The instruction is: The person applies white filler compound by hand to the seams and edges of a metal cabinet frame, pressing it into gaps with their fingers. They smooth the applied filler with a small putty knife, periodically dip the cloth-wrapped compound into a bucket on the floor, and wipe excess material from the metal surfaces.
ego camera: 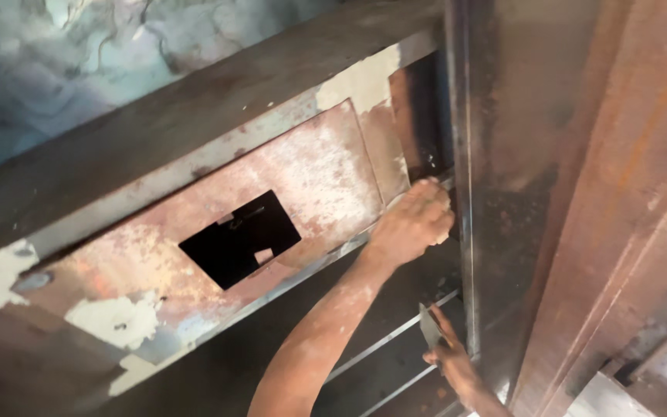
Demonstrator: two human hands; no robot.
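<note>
My left hand (413, 222) reaches up to the corner where a rusty metal panel (303, 177) meets a dark upright steel post (503, 154). Its fingers are curled onto the thin metal rail (326, 259) that runs along the panel's lower edge; what lies under the fingertips is hidden. Lower down, my right hand (451, 363) holds a small flat grey metal blade (429, 326) upright against the same post. The panel has a rectangular dark cut-out (239, 239) in its middle.
Patches of pale filler or paint (113, 320) sit on the panel and on the grey frame (194, 116) above it. Rusty brown steel sheets (634, 201) fill the right side. Two thin bright bars (387, 340) cross the dark space below the panel.
</note>
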